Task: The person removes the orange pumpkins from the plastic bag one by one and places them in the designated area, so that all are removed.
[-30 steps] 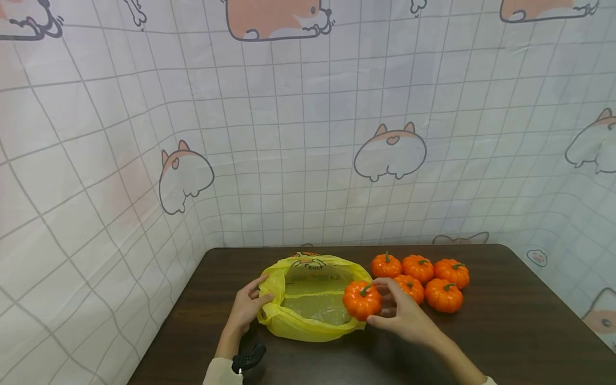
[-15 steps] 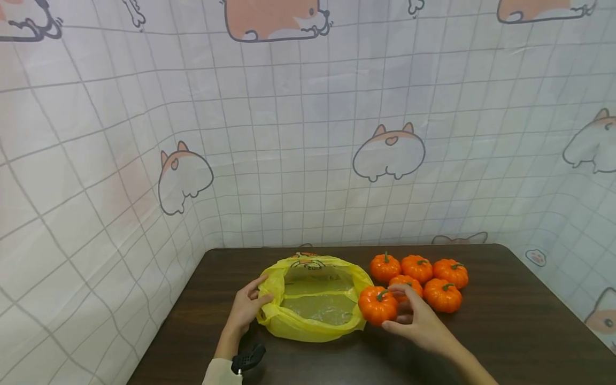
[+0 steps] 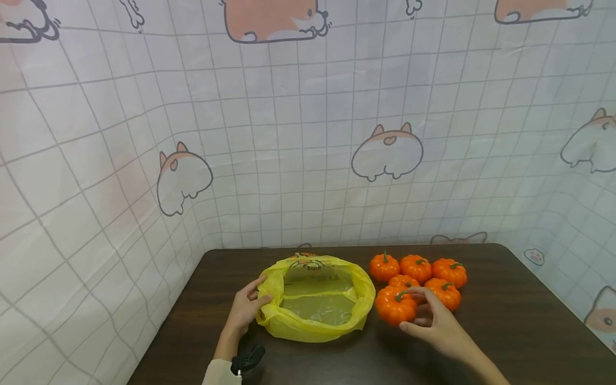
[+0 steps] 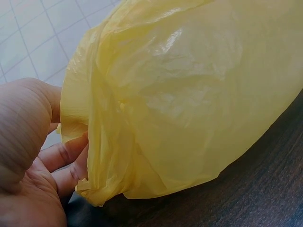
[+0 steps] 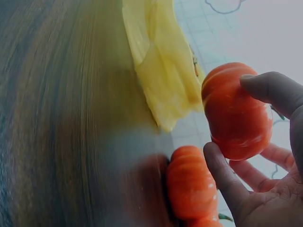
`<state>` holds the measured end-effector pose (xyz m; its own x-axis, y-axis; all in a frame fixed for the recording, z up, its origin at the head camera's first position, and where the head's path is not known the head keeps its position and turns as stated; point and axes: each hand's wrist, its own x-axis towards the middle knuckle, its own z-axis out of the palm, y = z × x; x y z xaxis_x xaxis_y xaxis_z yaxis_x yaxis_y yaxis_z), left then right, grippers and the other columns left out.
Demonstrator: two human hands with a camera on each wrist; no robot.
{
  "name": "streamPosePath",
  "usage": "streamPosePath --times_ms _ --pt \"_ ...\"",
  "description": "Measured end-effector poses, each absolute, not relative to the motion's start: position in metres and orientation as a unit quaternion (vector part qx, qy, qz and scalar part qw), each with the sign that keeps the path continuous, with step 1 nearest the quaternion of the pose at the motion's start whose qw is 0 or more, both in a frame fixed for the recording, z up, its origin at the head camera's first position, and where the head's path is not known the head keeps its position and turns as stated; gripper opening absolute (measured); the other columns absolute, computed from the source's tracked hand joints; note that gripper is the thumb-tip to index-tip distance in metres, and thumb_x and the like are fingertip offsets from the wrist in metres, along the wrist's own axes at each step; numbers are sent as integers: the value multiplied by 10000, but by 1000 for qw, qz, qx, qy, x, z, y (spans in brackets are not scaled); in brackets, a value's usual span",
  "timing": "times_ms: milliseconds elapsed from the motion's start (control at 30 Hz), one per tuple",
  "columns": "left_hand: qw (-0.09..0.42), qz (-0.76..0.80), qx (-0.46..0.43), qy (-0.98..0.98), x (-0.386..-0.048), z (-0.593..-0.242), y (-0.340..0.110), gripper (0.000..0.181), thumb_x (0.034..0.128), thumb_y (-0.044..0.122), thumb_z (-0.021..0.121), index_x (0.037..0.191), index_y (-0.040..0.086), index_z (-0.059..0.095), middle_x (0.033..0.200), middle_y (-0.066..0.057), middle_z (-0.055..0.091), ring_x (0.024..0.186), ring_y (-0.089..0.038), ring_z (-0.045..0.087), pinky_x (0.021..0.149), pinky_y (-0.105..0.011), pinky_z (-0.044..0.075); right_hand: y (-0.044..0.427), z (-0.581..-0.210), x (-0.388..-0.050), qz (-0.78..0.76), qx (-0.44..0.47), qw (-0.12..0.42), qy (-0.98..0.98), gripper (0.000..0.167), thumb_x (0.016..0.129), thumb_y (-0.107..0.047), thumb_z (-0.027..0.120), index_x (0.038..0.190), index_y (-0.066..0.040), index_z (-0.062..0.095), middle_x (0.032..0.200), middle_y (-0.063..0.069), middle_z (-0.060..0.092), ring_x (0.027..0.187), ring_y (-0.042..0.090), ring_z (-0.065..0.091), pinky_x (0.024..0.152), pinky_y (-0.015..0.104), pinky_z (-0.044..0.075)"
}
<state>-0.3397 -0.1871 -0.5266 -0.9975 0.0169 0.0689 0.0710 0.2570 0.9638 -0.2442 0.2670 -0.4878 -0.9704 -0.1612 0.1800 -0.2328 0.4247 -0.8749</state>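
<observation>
A small orange pumpkin (image 3: 395,306) with a green stem is held in my right hand (image 3: 435,326), off the table and to the right of the bag. In the right wrist view, thumb and fingers grip the pumpkin (image 5: 236,113) around its sides. The yellow plastic bag (image 3: 313,332) stands with its mouth spread wide, and nothing shows inside it. My left hand (image 3: 246,307) holds the bag's left rim. Seen from the left wrist, the bag's gathered edge (image 4: 106,156) lies between the thumb and fingers, whose tips are partly hidden by the plastic.
Several more orange pumpkins (image 3: 416,268) sit clustered on the dark wooden table (image 3: 510,321), right behind the held one. A cloth with a grid and cartoon dogs (image 3: 308,160) hangs around the table's back and sides. A black strap device (image 3: 247,359) is on the left wrist.
My right hand has carried the pumpkin to the right, from over the bag's right rim to a spot in front of the other pumpkins. The left hand has stayed at the bag's rim.
</observation>
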Motion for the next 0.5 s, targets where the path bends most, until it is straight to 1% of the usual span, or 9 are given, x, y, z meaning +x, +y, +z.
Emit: streamPosePath --times_ms 67,167,333,400,500 --pt "22 -608 -26 -793 -340 -527 -187 583 959 154 717 1510 178 527 1165 -157 736 892 -172 637 666 -332 461 269 -488 -244 520 112 36 -846 728 875 -224 823 1455 -73 411 1448 269 453 1178 326 619 881 318 576" --pt "20 -611 -23 -791 -340 -527 -186 578 956 148 719 1503 189 537 1186 -166 730 939 -191 663 699 -329 494 273 -490 -243 513 112 39 -850 721 880 -228 818 1453 -67 411 1450 281 452 1183 336 612 877 310 573" --pt "21 -609 -21 -792 -340 -527 -186 567 957 150 719 1496 186 547 1241 -178 709 1033 -224 674 738 -322 530 279 -492 -241 507 96 31 -856 726 871 -261 825 1447 -107 412 1463 270 462 1177 325 620 861 241 556" --pt "22 -607 -21 -794 -340 -527 -186 565 957 156 720 1495 184 548 1249 -176 705 1043 -221 670 741 -318 529 281 -492 -241 507 93 29 -857 729 870 -266 827 1447 -108 410 1466 275 464 1170 322 628 856 231 553" --pt "21 -608 -20 -793 -340 -526 -186 566 957 155 719 1496 184 547 1225 -173 713 1010 -216 670 734 -318 523 285 -493 -241 507 94 32 -856 723 873 -257 824 1445 -102 410 1459 284 466 1156 323 635 849 227 554"
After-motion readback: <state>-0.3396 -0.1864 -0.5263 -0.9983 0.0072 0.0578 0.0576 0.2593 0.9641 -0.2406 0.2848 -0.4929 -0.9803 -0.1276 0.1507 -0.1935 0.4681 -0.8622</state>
